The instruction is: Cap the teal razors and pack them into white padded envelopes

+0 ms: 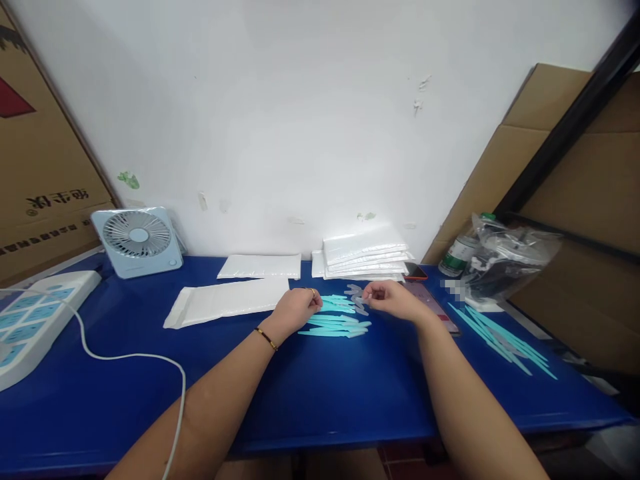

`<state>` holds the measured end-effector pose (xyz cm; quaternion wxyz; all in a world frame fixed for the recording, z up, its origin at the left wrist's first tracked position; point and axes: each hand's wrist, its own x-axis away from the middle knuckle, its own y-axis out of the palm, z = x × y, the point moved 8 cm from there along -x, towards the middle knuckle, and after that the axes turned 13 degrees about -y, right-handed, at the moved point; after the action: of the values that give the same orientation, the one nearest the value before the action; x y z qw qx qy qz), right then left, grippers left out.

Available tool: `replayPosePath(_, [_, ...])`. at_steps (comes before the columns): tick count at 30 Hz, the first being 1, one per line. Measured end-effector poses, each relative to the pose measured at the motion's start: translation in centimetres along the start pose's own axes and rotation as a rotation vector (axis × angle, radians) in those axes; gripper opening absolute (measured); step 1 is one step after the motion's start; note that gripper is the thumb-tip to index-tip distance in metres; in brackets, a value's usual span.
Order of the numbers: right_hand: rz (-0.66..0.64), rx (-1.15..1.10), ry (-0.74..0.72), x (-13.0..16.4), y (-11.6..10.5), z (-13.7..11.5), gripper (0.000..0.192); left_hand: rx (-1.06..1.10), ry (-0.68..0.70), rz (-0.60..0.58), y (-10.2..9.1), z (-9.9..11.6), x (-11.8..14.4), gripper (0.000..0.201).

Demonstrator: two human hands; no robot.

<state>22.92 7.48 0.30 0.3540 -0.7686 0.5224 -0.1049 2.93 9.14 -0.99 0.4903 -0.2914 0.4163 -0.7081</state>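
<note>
While your left hand [295, 308] and right hand [393, 299] are working apart: grips unclear.
Teal sticks [334, 327], mid-frame: lying in rows, seemingly part-arranged.
Clear pieces [361, 311]: lying beside your right hand.
Lower-right sticks [487, 335]: apparently waiting.

Prob. packing wkspc, stacked wht mailers [365, 251], teal pcs [333, 326], cardbd box [50, 140], blue tbl [340, 393]

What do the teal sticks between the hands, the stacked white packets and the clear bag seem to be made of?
Teal sticks: probably plastic, fairly matte, judging by their even color and thin, straight shape.
Packets: likely plastic film, possibly padded; the surface is glossy and slightly puckered.
Bag: thin, glossy plastic film, it seems, since it is see-through, creased and catches highlights.
</note>
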Motion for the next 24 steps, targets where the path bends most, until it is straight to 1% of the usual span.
replayPosePath(2, [-0.02,0.015,-0.015,0.0,0.3,-0.2,0.017,0.043,0.004,0.027,-0.4,0.0,0.0,0.014])
replayPosePath(5, [-0.047,0.021,-0.019,-0.1,0.7,-0.1,0.019,0.058,0.003,0.037,-0.7,0.0,0.0,0.014])
replayPosePath(11, [-0.041,0.042,-0.012,-0.2,0.8,0.4,0.02,0.053,0.027,0.038,-0.5,0.0,-0.2,0.013])
replayPosePath(16, [-0.048,-0.014,-0.038,-0.5,1.5,0.0,0.019,0.073,0.037,0.036,-0.3,0.4,-0.1,0.013])
replayPosePath(18, [-0.093,-0.054,-0.047,-0.5,2.2,-0.3,0.018,0.068,0.064,0.013,-0.1,1.0,0.1,0.014])
replayPosePath(21, [-0.209,-0.094,-0.03,-0.3,3.1,-0.3,0.02,0.038,0.119,-0.06,0.6,1.7,0.4,0.014])
replayPosePath(22, [-0.22,-0.08,-0.021,-0.2,3.0,-0.2,0.02,0.025,0.129,-0.067,0.7,1.8,0.4,0.015])
replayPosePath(24, [-0.173,0.018,-0.004,-0.2,2.1,0.2,0.019,-0.014,0.128,-0.025,0.5,1.6,0.3,0.015])
